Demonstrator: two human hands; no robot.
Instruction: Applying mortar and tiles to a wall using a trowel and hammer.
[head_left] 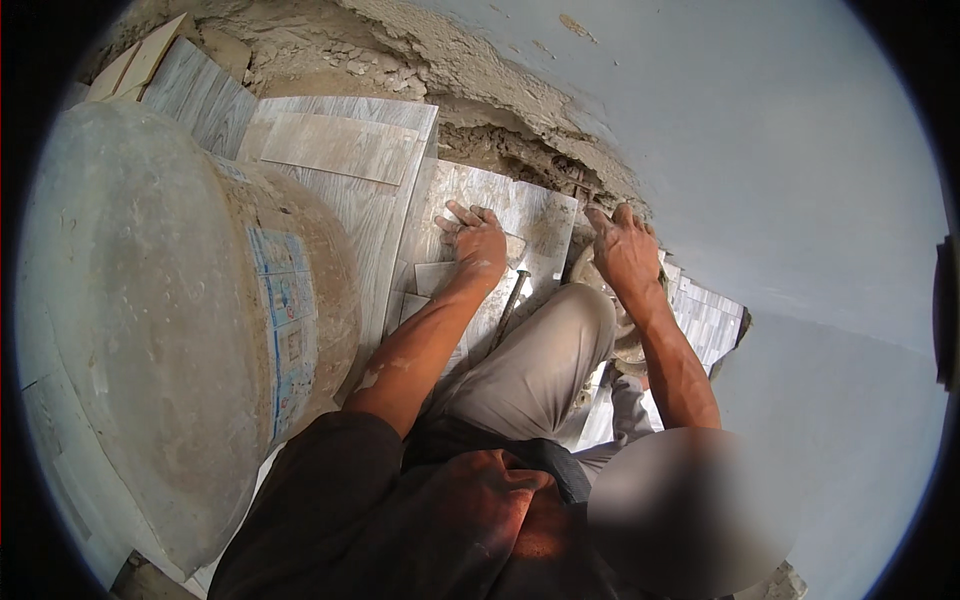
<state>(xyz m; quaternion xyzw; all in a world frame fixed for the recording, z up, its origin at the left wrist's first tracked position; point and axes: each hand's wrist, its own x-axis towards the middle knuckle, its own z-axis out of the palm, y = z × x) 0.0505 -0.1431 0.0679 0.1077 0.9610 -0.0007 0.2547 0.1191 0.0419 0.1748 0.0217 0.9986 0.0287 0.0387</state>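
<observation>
My left hand [478, 243] lies on a wood-look tile [545, 215] at the foot of the wall, its fingers apart and slightly bent, holding nothing I can see. Beside its wrist is a small grey flat piece [515, 248]. A dark rod-like tool [512, 298] leans between that forearm and my bent knee. My right hand [627, 248] is at the tile's right end, close against the broken wall base. Its fingers are bent and apart, and the fingertips are partly hidden. Whitish dust or mortar marks both hands and the left forearm.
A large cloudy plastic-looking container [150, 330] with a blue printed band fills the left. Grey wood-look tiles [340, 165] stand behind it. Rough broken plaster [480, 75] runs along the bottom of the pale blue wall [800, 150]. More small-patterned tile [700, 315] shows at right.
</observation>
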